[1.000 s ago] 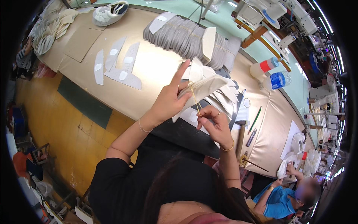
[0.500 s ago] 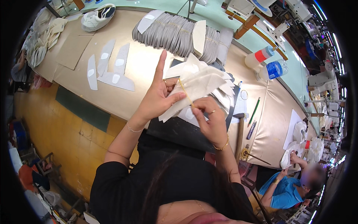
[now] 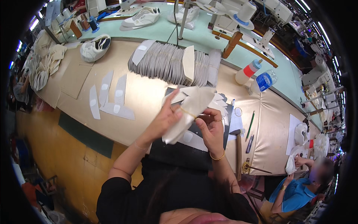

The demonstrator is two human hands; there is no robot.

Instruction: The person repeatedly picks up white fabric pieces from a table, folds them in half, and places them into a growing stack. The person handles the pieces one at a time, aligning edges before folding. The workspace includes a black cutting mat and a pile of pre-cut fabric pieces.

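In front of me my left hand [image 3: 164, 121] is closed on a bundle of cream shoe-upper pieces [image 3: 201, 98]. A thin yellow rubber band [image 3: 188, 112] crosses the bundle. At its right edge, my right hand [image 3: 213, 131] pinches the band between thumb and fingers. Beneath the hands lies a black board [image 3: 167, 151], bearing a grey piece with a white patch [image 3: 197, 141]. More pale cut pieces [image 3: 222, 102] are piled behind the bundle, which partly hides them.
Beyond stands a long row of grey pieces [image 3: 160, 63]. Patched grey pieces [image 3: 120, 93] and a white shoe [image 3: 95, 48] lie left. At right are a glue bottle [image 3: 247, 73], a water bottle [image 3: 266, 80], a hammer [image 3: 238, 153] and a green pencil [image 3: 250, 126]. A co-worker [image 3: 298, 188] sits far right.
My view has tilted up, showing more of the far bench. The left index finger, raised before, now lies down by the bundle. The bundle has turned more upright, with the band still across it.
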